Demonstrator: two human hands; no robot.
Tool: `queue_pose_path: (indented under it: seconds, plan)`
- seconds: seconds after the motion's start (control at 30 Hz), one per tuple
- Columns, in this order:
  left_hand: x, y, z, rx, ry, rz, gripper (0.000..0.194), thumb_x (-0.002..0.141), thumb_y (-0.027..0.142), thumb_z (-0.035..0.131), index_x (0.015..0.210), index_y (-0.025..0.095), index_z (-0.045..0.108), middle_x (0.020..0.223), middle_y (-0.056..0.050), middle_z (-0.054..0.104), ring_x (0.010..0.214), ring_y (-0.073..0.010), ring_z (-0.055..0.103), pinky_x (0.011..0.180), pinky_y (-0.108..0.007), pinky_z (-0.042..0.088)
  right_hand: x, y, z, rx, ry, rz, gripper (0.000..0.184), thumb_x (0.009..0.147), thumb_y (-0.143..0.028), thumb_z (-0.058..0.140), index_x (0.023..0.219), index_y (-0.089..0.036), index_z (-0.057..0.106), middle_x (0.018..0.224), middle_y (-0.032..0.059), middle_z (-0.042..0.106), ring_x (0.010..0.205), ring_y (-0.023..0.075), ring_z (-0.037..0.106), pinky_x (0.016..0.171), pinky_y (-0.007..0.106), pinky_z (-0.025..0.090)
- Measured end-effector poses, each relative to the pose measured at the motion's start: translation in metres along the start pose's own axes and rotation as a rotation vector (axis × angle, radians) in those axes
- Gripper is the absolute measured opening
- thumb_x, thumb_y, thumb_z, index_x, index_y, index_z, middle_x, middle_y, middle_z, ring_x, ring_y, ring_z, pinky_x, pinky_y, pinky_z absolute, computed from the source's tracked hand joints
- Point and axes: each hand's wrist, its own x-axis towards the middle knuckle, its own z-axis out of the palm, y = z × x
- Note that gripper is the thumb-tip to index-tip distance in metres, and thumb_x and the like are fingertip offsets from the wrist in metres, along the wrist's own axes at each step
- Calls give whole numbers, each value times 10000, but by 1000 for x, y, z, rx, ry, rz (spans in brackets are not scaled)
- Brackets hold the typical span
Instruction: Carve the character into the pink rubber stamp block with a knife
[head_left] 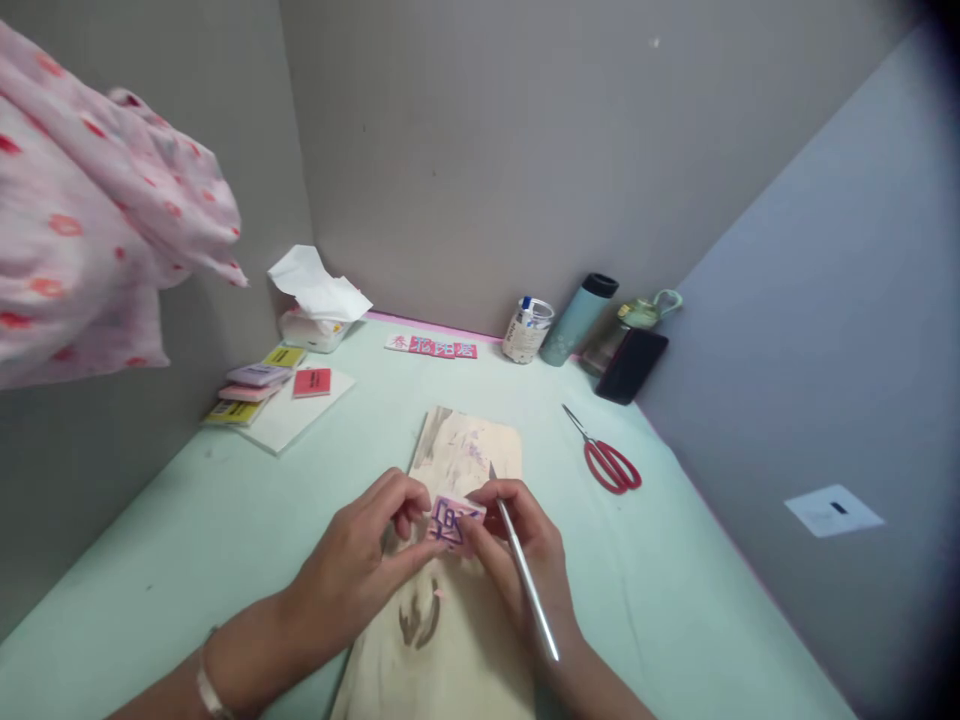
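Above board, left grip and right grip are pinching pink block between them, right's knife pointing forward.

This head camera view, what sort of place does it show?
Probably an indoor craft desk: red-handled metal scissors lie on the pale green tabletop, and the right hand holds a slim silver knife along with a small pink block with purple lines.

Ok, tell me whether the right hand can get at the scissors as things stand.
Probably yes: nothing seems to stand between the right hand and the scissors. But that hand grips a knife and a pink block, so it would likely need freeing first.
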Motion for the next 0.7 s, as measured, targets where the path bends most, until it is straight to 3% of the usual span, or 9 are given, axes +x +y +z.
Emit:
queue_pose_path:
  seconds: [0.17,0.47,0.7]
  plan:
    - [0,5,5,-236,-2,-121,110,860,198,656,896,210,553,843,24,577,794,-159,577,746,-284,470,-9,-7,3,-96,-43,-98,135,873,-331,689,896,-217,621,781,4,628,637,155,570,572,262,458]
    - [2,1,2,-373,-6,-129,161,855,265,706,841,187,566,787,13,650,755,-167,648,720,-277,512,-16,-3,6,-179,-41,-283,133,904,-338,674,874,-219,623,755,4,632,635,166,603,532,253,440]
    - [2,1,0,-365,17,-110,131,875,278,682,838,181,602,801,4,666,772,-163,647,735,-272,520,-16,-4,6,-229,-41,-270,144,908,-350,680,879,-218,632,773,15,658,678,180,637,550,259,459]
